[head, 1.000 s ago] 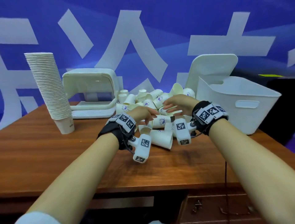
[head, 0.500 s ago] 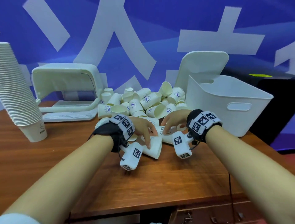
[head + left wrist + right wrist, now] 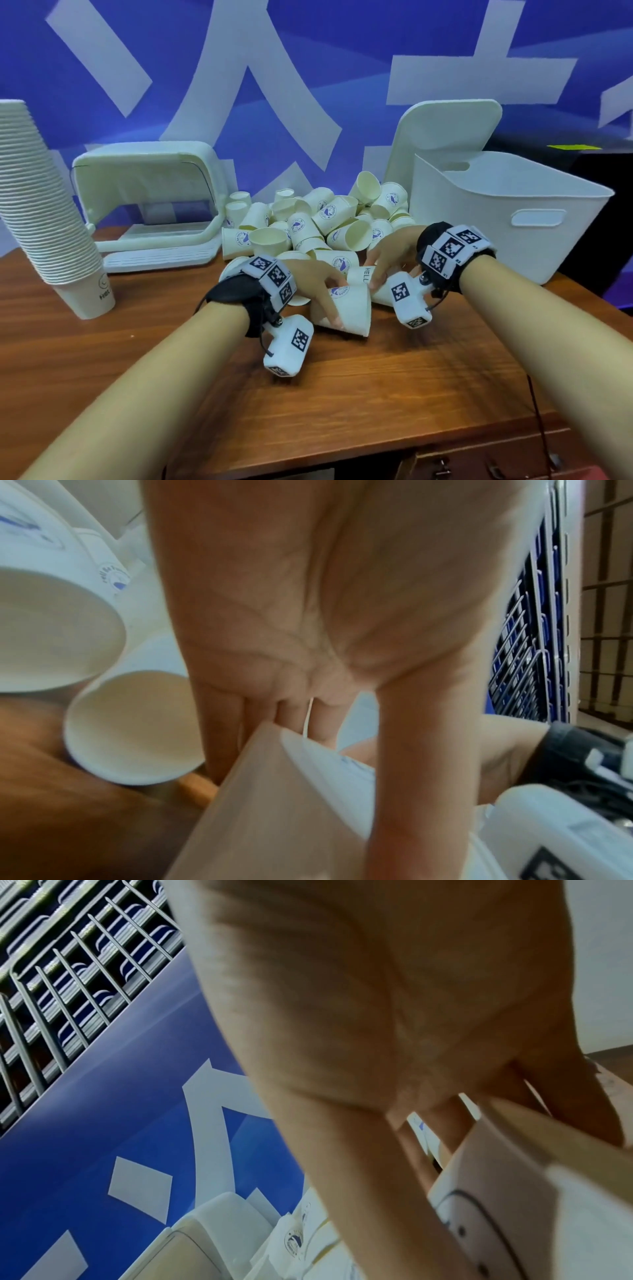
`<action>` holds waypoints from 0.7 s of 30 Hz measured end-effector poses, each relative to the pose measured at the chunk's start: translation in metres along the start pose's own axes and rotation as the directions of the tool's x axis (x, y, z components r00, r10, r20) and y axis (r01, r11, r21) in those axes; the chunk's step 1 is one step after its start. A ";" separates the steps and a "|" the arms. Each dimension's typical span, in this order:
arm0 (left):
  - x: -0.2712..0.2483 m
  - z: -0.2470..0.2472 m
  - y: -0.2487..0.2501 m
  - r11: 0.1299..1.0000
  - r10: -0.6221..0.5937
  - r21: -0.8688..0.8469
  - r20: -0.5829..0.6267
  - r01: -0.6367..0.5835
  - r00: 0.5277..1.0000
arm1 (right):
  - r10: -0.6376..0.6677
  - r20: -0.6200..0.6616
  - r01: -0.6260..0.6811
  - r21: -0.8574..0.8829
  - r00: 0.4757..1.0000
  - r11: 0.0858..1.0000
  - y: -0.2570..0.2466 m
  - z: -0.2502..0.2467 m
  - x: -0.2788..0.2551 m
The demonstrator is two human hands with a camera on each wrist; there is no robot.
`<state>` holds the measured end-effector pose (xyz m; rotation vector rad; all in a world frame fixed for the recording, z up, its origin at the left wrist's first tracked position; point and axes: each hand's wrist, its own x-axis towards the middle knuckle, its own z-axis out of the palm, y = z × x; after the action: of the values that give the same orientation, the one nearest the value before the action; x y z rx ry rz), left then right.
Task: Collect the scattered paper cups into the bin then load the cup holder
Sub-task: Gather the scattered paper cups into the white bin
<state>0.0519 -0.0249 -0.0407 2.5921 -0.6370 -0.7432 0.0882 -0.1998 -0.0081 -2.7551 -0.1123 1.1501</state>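
Note:
Several white paper cups [image 3: 318,222] lie in a loose pile at the middle back of the wooden table [image 3: 376,394]. My left hand [image 3: 330,298] grips one cup [image 3: 352,308] lying on its side at the pile's front edge. In the left wrist view its thumb and fingers [image 3: 222,723] sit on either side of that cup [image 3: 274,804]. My right hand [image 3: 380,270] grips a neighbouring cup [image 3: 359,275] printed "HELL". The right wrist view shows the cup [image 3: 496,1191] between thumb and fingers. The white bin [image 3: 513,212] stands at the right. The cup holder [image 3: 147,192] stands at the back left.
A tall stack of nested cups [image 3: 44,205] stands at the far left. The bin's lid [image 3: 445,130] leans on the blue wall behind the bin. Bare wood runs from the pile to the table's front edge. Loose cups [image 3: 137,723] lie close by my left palm.
Both hands have come down from over the pile to its front edge, and each has closed round a cup. The head view has moved closer and tilted.

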 end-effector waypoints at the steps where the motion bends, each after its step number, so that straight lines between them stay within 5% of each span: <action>1: -0.005 -0.002 -0.002 0.999 0.020 -0.030 -0.026 -0.021 0.999 | -0.006 0.003 0.006 -0.014 1.000 1.000 -0.003 -0.003 -0.002; 6: -0.031 -0.011 -0.018 0.967 0.088 -0.222 -0.178 -0.127 0.980 | -0.023 -0.076 0.025 0.037 0.997 0.999 -0.015 -0.022 -0.028; 10: -0.048 -0.026 -0.029 0.767 0.113 -0.565 -0.347 -0.304 0.931 | -0.139 -0.319 0.194 0.146 0.938 0.970 -0.023 -0.035 -0.053; 14: -0.050 -0.054 -0.019 0.337 0.088 -0.783 -0.526 -0.522 0.846 | -0.194 -0.579 0.365 0.193 0.792 0.911 -0.021 -0.050 -0.066; 17: -0.035 -0.070 0.008 0.029 -0.026 -0.769 -0.640 -0.639 0.768 | -0.137 -0.781 0.479 0.226 0.610 0.848 -0.005 -0.064 -0.072; 21: 0.001 -0.084 0.059 0.045 -0.107 -0.744 -0.667 -0.666 0.738 | 0.029 -0.892 0.590 0.323 0.452 0.741 0.031 -0.079 -0.080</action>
<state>0.0818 -0.0561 0.0522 1.0864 -0.2452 -0.0285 0.0884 -0.2498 0.0969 -2.2065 -0.0847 -0.3758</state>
